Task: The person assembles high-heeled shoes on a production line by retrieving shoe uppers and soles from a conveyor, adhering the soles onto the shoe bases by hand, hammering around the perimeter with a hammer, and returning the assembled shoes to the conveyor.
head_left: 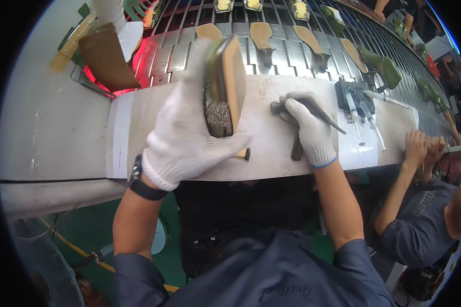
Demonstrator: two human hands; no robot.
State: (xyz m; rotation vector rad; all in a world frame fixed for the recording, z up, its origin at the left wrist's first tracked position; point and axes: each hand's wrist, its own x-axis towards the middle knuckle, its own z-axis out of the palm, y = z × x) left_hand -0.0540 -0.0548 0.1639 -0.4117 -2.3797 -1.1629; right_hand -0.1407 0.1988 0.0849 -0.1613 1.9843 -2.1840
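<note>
My left hand (189, 135), in a white knitted glove, is closed around a shoe (233, 82) held up on edge. Its tan sole faces right, and its upper is green and dark with a speckled patch. Motion blurs the far end a little. Dark metal pincers (320, 111) are in my gloved right hand (312, 128), closed around them with the head pointing left and the two handles splayed apart. Below my left thumb, the end of a small tan-and-black object (245, 153) shows by the bench; its kind is unclear.
Shoes with tan soles up (262, 37) lie along the metal slatted conveyor (179, 56) beyond the bench (261, 163). Several syringes (354, 117) lie by a dark pad (343, 92) at right. A brown panel (107, 61) stands at left. A co-worker's hands (420, 146) are at far right.
</note>
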